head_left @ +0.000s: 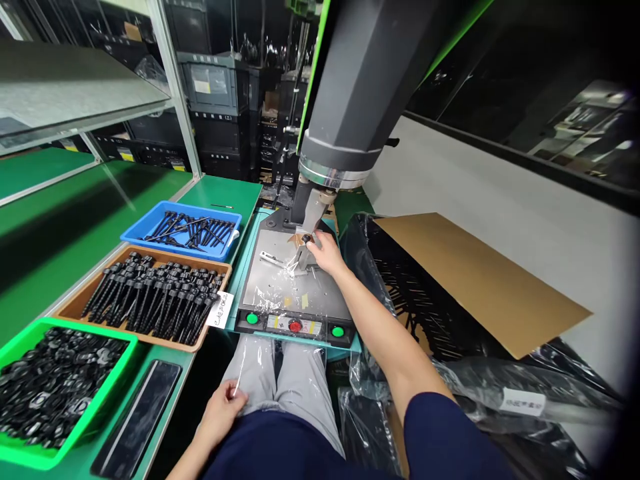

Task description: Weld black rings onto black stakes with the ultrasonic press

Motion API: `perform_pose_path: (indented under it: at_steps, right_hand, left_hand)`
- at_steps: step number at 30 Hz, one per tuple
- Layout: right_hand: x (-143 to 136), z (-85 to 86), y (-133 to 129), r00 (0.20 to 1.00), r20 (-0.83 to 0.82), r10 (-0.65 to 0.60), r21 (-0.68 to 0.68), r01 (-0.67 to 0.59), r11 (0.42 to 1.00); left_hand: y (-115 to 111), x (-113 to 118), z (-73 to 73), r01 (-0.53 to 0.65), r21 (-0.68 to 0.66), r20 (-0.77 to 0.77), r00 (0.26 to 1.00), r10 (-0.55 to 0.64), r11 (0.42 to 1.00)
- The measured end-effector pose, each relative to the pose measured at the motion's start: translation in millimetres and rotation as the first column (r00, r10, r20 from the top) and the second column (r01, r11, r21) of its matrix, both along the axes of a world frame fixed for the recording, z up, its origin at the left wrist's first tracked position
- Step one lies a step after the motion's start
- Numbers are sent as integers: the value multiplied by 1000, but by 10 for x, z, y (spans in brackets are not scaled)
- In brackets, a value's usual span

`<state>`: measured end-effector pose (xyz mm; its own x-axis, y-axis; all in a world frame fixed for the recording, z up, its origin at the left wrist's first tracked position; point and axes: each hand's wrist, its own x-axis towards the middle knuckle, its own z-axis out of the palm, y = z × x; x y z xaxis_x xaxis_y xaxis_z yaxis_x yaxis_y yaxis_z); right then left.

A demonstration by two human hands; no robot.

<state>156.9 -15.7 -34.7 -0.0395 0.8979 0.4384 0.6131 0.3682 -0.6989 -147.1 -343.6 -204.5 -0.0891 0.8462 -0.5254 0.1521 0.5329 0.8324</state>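
My right hand [326,253] reaches forward to the machine's fixture, its thumb and fingers closed at a small black round part [307,239]. That part sits under the welding-type machine head [340,157], near a clear plastic-wrapped holder [301,259] on the grey metal base plate [265,290]. My left hand [224,408] rests low by my lap, fingers curled in a pinch. A thin pale streak rises from its fingertips; whether it is a held thing or a glint, I cannot tell.
Left of the machine stand a blue tray [131,235] of black rods, a brown tray [64,313] of black ribbed parts and a green tray [127,347] of small black pieces. Green and red buttons [295,326] line the front. Right, cardboard [480,273] covers a plastic-lined box.
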Motion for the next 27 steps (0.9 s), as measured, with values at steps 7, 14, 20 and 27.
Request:
perform_pose_path:
  at_steps: [7,14,20,27]
  right_hand:
    - [-33,-29,201,996,-21,88,-29,-89,996]
    - [-3,73,-76,976,-164,144,72,-134,988]
    - [8,167,-775,881,-427,204,-22,-236,971]
    - [-239,420,-1434,627,-763,157,-177,-437,882]
  left_hand:
    - [-74,-116,364,243,250,-526,847,-79,937]
    - [122,123,794,342,361,-459,875,-154,868]
    - [507,300,1249,335,574,-368,921,-129,748]
    - [1000,470,1739,375,782,-390,917,-79,497]
